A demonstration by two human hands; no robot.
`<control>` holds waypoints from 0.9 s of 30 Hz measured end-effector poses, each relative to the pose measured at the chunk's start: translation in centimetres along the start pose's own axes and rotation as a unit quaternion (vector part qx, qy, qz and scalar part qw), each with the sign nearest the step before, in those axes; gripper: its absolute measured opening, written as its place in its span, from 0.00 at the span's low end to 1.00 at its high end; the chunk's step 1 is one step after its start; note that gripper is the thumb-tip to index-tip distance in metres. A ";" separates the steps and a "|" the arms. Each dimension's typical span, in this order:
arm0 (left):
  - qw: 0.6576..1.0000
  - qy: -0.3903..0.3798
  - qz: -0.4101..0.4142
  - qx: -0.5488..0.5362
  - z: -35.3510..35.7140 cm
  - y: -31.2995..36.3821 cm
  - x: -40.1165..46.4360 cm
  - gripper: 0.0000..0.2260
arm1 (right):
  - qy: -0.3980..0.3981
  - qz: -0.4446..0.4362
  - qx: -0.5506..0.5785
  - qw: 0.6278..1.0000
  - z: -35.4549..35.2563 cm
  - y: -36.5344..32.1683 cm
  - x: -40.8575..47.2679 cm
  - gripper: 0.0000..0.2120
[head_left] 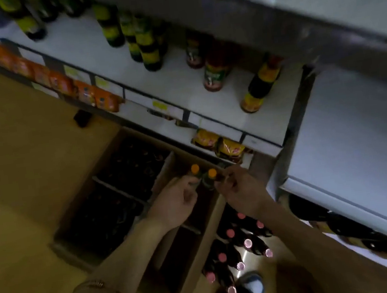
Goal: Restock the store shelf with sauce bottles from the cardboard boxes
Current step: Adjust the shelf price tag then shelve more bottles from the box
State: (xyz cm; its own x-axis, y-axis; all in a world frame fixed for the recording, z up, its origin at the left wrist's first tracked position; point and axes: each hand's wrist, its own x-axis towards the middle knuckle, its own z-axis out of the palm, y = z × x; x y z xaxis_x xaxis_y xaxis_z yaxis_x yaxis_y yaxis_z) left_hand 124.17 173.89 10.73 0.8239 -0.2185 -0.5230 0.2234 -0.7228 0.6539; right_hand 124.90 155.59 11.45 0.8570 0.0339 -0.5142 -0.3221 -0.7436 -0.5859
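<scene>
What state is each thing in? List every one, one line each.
Left hand: grips an orange-capped bottle.
Right hand: grips the second orange-capped bottle.
Cardboard box: open, nearly emptied.
Pink-capped bottles: upright, clustered on the floor.
Shelf: partly stocked.

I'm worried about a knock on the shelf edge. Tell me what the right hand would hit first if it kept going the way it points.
The right hand, gripping an orange-capped bottle, points up-left. Most likely it meets the second orange-capped bottle held by the left hand, before the shelf edge. Depth is unclear.

orange packets, yellow packets — shoe
</scene>
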 end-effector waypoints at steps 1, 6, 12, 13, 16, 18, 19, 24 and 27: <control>1.000 -0.005 0.008 0.009 1.1 -1.5 1.5 0.16 | -0.003 0.005 -0.008 1.000 1.7 1.2 1.5 0.17; 0.998 0.002 0.044 0.034 5.4 -8.7 9.1 0.20 | -0.002 0.040 -0.006 0.999 7.6 6.1 7.9 0.24; 0.997 0.004 -0.010 0.078 10.4 -15.0 17.3 0.31 | 0.011 0.028 0.027 0.999 12.1 10.8 15.9 0.27; 0.998 0.010 -0.026 0.056 11.1 -15.4 18.6 0.32 | 0.009 0.042 0.037 0.998 12.5 11.2 17.1 0.29; 0.998 0.012 -0.060 -0.008 13.0 -16.2 22.2 0.37 | -0.005 0.082 0.053 0.995 14.2 13.1 19.5 0.25; 0.996 0.007 -0.080 -0.046 14.1 -16.6 23.7 0.38 | 0.006 0.094 0.067 0.993 15.3 14.0 19.8 0.24; 0.994 0.020 -0.086 -0.067 14.5 -16.9 24.3 0.36 | 0.018 0.091 0.080 0.992 15.7 14.4 19.8 0.25; 0.979 0.118 -0.021 -0.165 16.1 -18.8 25.4 0.14 | 0.047 0.123 0.258 0.957 18.3 14.9 20.9 0.27; 0.960 0.142 -0.017 -0.241 17.4 -18.8 25.1 0.10 | 0.119 0.122 0.277 0.946 20.8 15.1 21.9 0.20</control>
State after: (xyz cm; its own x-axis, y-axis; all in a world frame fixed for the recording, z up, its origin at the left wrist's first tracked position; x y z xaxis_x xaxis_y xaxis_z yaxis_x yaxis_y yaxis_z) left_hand 131.56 170.55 -24.19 0.9055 0.0362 -0.4229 0.4110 -0.3236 0.8523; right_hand 130.47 158.96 -21.71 0.7748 -0.2948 -0.5593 -0.6270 -0.2446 -0.7396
